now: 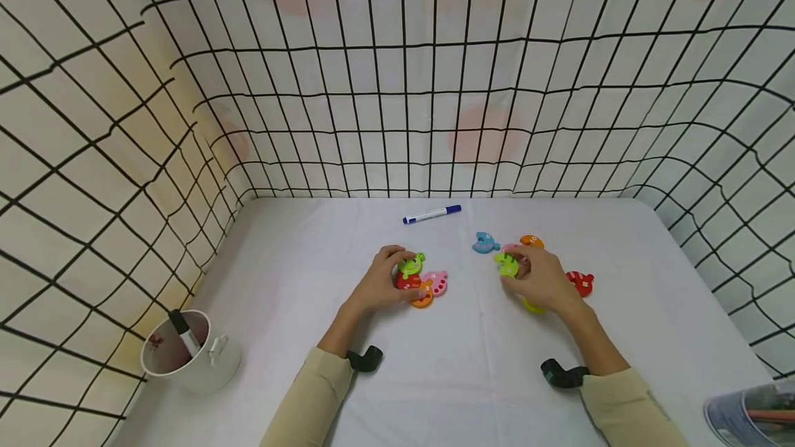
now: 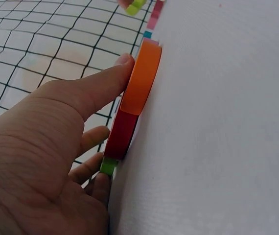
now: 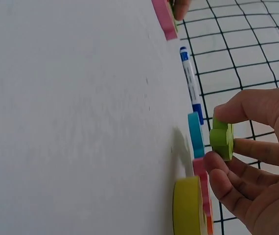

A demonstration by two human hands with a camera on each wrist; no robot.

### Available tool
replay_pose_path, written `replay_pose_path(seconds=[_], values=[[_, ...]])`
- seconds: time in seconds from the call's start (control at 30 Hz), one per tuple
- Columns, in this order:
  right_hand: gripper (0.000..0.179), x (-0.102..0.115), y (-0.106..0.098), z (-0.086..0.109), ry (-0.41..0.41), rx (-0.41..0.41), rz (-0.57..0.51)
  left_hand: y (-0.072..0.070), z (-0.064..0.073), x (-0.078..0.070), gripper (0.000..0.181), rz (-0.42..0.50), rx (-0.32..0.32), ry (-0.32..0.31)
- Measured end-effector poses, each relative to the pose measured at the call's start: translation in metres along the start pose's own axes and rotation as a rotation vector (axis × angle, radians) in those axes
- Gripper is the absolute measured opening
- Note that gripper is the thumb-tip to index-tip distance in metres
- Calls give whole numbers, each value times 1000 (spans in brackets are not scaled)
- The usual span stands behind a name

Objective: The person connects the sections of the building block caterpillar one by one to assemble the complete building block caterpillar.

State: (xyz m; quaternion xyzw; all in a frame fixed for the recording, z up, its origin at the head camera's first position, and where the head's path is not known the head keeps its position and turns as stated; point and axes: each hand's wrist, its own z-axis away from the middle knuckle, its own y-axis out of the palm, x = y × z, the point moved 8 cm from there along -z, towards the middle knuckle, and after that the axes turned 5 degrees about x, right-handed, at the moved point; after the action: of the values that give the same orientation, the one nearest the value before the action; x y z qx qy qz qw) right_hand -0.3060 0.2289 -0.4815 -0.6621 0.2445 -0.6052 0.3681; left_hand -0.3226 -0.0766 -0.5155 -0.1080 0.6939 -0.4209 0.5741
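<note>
On the white tabletop, my left hand [image 1: 379, 283] spans a cluster of joined animal-shaped puzzle pieces. Its fingers curl at the green frog-faced piece [image 1: 410, 266], and its thumb presses the orange piece [image 2: 142, 78]. Between those two lies a red piece [image 2: 121, 134]; a pink spotted piece [image 1: 438, 283] sits to their right. Over to the right, my right hand [image 1: 543, 278] pinches another green puzzle piece [image 3: 221, 139] between thumb and fingers, held off the table. Beneath and around that hand lie a blue piece [image 1: 484, 243], an orange piece [image 1: 531, 241], a yellow piece [image 3: 186, 205] and a red striped piece [image 1: 580, 283].
A blue-capped marker [image 1: 432, 214] lies behind the pieces. At the left stands a white bucket [image 1: 217, 363] with a black-capped marker [image 1: 184, 332] in it. A round container [image 1: 727, 414] is at the lower right corner. Black wire mesh [image 1: 404, 95] encloses the back and sides.
</note>
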Motion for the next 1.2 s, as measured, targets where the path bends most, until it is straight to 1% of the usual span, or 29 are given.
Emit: replay_pose_path(seconds=[0.23, 0.4, 0.53, 0.67, 0.8, 1.07, 1.2], values=[[58, 16, 16, -8, -21, 27, -66, 1, -1, 2, 74, -3, 8, -23], [57, 30, 29, -18, -11, 58, -78, -1, -1, 2, 74, 5, -3, -24], [54, 41, 41, -25, -41, 81, -65, -1, -2, 2, 74, 2, -4, -21], [53, 53, 52, -29, -87, 114, -57, 1, -2, 4, 73, -6, 0, -18], [53, 61, 61, -31, -100, 151, -49, 1, -2, 4, 73, -11, -4, -13], [53, 74, 71, -34, -148, 202, 6, 0, -2, 3, 72, -11, -4, -4], [54, 77, 73, -33, -142, 220, 26, 1, -2, 3, 73, -14, -7, -6]])
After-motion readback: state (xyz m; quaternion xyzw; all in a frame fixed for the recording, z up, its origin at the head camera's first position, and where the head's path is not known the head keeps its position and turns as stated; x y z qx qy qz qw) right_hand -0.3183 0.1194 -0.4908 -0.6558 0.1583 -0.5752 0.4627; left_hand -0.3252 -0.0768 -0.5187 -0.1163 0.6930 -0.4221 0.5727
